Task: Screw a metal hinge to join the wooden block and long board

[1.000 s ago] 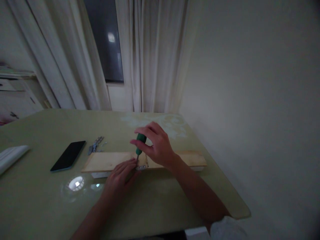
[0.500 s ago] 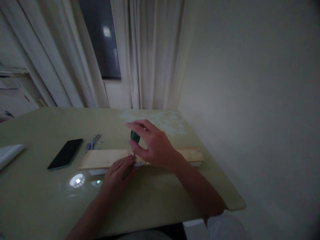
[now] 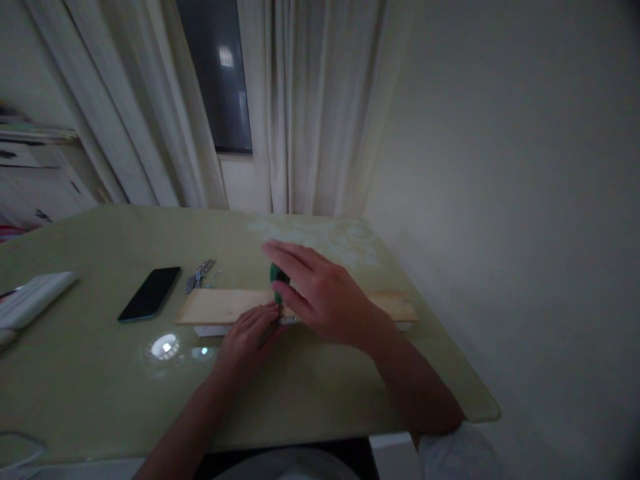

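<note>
The right hand (image 3: 325, 293), fingers extended forward, holds one green-handled screwdriver (image 3: 278, 275) upright at one metal fitting (image 3: 289, 321) on the near edge of the light wood (image 3: 225, 308); the left hand (image 3: 245, 340) rests beside it, its grip unclear. On the glossy green table (image 3: 320, 400) lies one phone (image 3: 150, 294), before two curtains (image 3: 320, 107) flanking one dark window (image 3: 215, 80).

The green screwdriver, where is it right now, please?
Just left of the head view's centre, the green screwdriver is in the right hand, above the wooden board.
</note>
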Demonstrator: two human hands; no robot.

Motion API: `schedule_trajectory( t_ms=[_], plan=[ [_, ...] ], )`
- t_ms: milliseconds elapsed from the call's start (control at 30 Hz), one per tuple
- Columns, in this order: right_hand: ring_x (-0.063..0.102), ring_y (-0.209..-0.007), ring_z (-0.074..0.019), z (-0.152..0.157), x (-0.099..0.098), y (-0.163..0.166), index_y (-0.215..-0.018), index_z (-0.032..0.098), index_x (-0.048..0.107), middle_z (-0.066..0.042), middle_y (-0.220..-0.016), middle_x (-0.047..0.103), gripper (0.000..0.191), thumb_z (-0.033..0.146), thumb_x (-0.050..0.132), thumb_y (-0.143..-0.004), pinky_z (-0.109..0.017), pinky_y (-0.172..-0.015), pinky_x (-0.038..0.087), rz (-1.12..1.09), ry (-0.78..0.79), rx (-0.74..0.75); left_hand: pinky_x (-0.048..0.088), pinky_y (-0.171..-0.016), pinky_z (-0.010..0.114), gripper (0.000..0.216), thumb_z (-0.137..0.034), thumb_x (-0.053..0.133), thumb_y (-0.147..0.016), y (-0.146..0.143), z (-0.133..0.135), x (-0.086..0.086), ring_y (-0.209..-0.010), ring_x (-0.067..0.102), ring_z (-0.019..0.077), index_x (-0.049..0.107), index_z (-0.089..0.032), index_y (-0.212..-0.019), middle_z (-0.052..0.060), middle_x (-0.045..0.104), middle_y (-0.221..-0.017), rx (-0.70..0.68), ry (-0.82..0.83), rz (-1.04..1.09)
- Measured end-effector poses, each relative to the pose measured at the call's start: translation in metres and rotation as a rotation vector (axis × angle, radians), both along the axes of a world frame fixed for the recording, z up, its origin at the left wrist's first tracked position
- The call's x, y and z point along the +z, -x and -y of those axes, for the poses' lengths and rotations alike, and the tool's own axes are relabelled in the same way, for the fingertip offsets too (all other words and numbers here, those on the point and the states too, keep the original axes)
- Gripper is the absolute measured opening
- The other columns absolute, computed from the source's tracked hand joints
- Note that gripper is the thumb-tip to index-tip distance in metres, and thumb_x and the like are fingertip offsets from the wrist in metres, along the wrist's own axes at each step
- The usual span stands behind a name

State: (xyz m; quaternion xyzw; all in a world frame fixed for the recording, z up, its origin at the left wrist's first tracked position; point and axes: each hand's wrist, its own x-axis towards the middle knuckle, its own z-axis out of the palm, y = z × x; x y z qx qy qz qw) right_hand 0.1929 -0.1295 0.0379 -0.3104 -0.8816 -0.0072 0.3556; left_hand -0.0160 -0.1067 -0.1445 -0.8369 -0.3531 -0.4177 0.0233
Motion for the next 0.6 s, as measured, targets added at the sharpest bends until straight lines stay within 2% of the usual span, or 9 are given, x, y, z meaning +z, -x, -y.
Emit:
schedule_trajectory(
  t_ms=[33,100,167,233,300,400,467,500,600],
  plan=[
    [0.055,-0.139,-0.0210,0.002,0.003,-0.005,-0.157,0.025,0.048,-0.009,-0.152,0.059,0.049,0.020,0.048,-0.108,-0.041,-0.116,0.049,-0.014,0.055,0.068,0.064,-0.101,0.045,0.023,-0.033,0.062,-0.103,0.000,0.000,0.000,-0.112,0.076,0.0281,0.071,-0.023,-0.121,0.011,0.079,-0.121,0.001,0.004,0.004],
    [0.060,-0.132,-0.0182,0.000,0.005,-0.011,-0.154,0.029,0.051,-0.006,-0.142,0.065,0.047,0.018,0.048,-0.109,-0.038,-0.112,0.052,-0.030,0.118,0.142,0.064,-0.101,0.046,0.024,-0.033,0.063,-0.102,-0.001,0.000,0.000,-0.112,0.076,0.0281,0.071,-0.023,-0.122,0.011,0.079,-0.121,0.005,0.003,0.010],
    [0.066,-0.112,-0.0176,-0.011,-0.001,-0.010,-0.140,0.028,0.065,-0.006,-0.120,0.071,0.034,0.029,0.056,-0.108,-0.034,-0.100,0.056,-0.064,0.094,0.112,0.064,-0.101,0.045,0.024,-0.033,0.063,-0.102,-0.002,-0.001,0.000,-0.112,0.076,0.0278,0.071,-0.023,-0.123,0.011,0.079,-0.122,0.004,0.002,0.011],
    [0.064,-0.092,-0.0163,-0.023,-0.010,-0.003,-0.123,0.024,0.074,-0.004,-0.099,0.068,0.028,0.041,0.065,-0.103,-0.030,-0.087,0.056,-0.145,0.021,0.049,0.064,-0.100,0.044,0.024,-0.032,0.064,-0.102,-0.003,0.000,0.001,-0.113,0.076,0.0272,0.071,-0.023,-0.124,0.010,0.079,-0.122,0.002,0.000,0.014],
    [0.063,-0.086,-0.0163,-0.031,-0.015,0.002,-0.113,0.021,0.076,-0.004,-0.091,0.065,0.029,0.046,0.069,-0.100,-0.030,-0.084,0.056,-0.205,-0.026,0.020,0.064,-0.101,0.044,0.024,-0.030,0.063,-0.102,-0.003,0.000,0.001,-0.113,0.076,0.0266,0.070,-0.023,-0.124,0.010,0.079,-0.123,0.001,-0.003,0.013],
    [0.065,-0.113,-0.0207,-0.028,-0.009,-0.005,-0.131,0.021,0.070,-0.010,-0.120,0.069,0.032,0.035,0.062,-0.104,-0.037,-0.103,0.055,-0.164,0.021,0.057,0.064,-0.100,0.043,0.023,-0.031,0.064,-0.102,-0.004,0.000,0.001,-0.113,0.076,0.0264,0.070,-0.023,-0.123,0.010,0.079,-0.123,-0.002,-0.013,0.016],
    [0.057,-0.136,-0.0214,-0.019,-0.001,-0.015,-0.150,0.025,0.057,-0.011,-0.145,0.061,0.043,0.022,0.053,-0.107,-0.042,-0.117,0.048,-0.114,0.096,0.131,0.064,-0.100,0.043,0.023,-0.032,0.064,-0.102,-0.004,0.000,0.001,-0.113,0.077,0.0265,0.070,-0.024,-0.123,0.009,0.079,-0.123,-0.005,-0.012,0.020],
    [0.055,-0.140,-0.0201,-0.015,0.002,-0.019,-0.154,0.027,0.052,-0.009,-0.150,0.059,0.048,0.017,0.048,-0.107,-0.042,-0.119,0.046,-0.099,0.133,0.173,0.064,-0.100,0.043,0.024,-0.032,0.064,-0.102,-0.004,-0.001,0.001,-0.113,0.077,0.0266,0.070,-0.024,-0.123,0.009,0.079,-0.123,-0.008,-0.008,0.018],
    [0.065,-0.121,-0.0169,-0.010,0.001,-0.020,-0.149,0.030,0.058,-0.006,-0.130,0.068,0.042,0.021,0.051,-0.109,-0.036,-0.107,0.054,-0.098,0.170,0.227,0.064,-0.100,0.043,0.023,-0.032,0.063,-0.102,-0.003,-0.001,0.001,-0.113,0.077,0.0268,0.070,-0.024,-0.123,0.009,0.080,-0.122,-0.001,-0.003,0.012]
  ],
)
